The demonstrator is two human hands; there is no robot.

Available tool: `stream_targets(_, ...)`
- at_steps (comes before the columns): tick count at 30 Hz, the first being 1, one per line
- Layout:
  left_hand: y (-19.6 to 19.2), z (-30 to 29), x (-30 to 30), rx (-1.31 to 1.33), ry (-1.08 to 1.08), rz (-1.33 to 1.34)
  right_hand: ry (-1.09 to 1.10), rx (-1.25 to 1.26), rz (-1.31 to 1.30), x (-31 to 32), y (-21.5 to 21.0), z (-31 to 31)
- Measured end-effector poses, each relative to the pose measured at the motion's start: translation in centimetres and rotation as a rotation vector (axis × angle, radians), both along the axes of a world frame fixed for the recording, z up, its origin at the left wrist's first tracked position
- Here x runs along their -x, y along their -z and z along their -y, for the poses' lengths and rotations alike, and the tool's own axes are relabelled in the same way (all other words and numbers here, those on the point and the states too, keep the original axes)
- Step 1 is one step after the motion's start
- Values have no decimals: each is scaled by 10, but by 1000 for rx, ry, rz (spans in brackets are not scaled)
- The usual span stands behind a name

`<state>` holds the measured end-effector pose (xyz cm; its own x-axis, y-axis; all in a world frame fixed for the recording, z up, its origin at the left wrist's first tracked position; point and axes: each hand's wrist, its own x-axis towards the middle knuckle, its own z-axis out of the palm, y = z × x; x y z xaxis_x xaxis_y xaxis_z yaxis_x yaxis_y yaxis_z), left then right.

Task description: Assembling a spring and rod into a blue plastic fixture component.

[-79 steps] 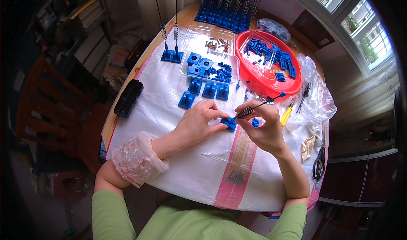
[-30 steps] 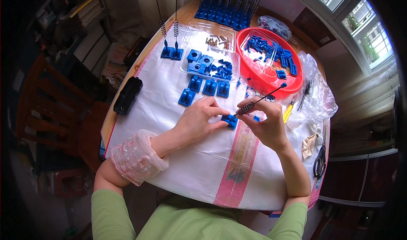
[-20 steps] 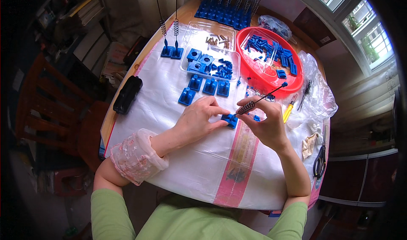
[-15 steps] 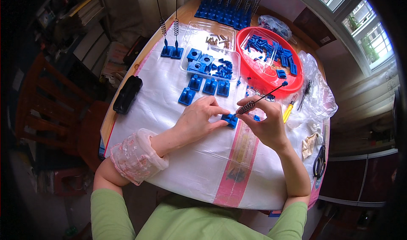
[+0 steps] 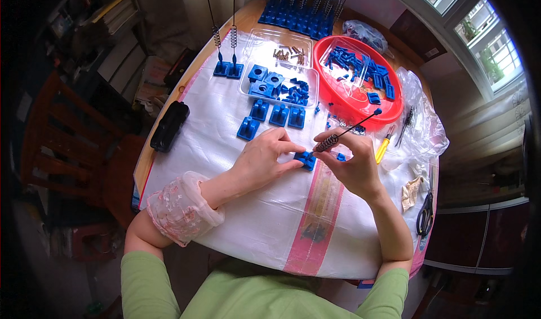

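Between thumb and fingers, my left hand [image 5: 265, 156] grips a small blue plastic base [image 5: 306, 162] that rests on the white sheet. My right hand [image 5: 356, 162] pinches a black rod with a coil spring [image 5: 327, 144] at its lower end, tilted up to the right and tipped with a blue knob [image 5: 377, 111]. The rod's lower end meets the base; the exact joint is hidden by my fingertips. Just beyond my left hand sit several blue square bases with upright lugs [image 5: 279, 115]. A small blue piece [image 5: 341, 157] lies under my right hand.
A clear tray [image 5: 282, 96] holds blue parts and brass-coloured pins. Right of it stands a red basin [image 5: 394, 107] of blue pieces. Finished-looking spring rods on bases [image 5: 228, 69] stand far left, more at the back. A yellow-handled screwdriver [image 5: 383, 149], black scissors [image 5: 424, 215] and black case [image 5: 170, 126] lie around.
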<state>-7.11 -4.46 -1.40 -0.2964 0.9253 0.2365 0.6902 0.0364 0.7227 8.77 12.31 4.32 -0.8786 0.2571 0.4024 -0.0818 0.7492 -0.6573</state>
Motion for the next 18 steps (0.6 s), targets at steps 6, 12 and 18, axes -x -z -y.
stream_targets(6,1,-1,0,0,-2,-8,-3,5,-5,-1,3,-1)
stream_targets(12,1,-1,0,-4,3,-6,1,-15,2,-1,0,0)
stream_targets(18,0,0,0,4,-3,13,-2,2,2,0,2,0)
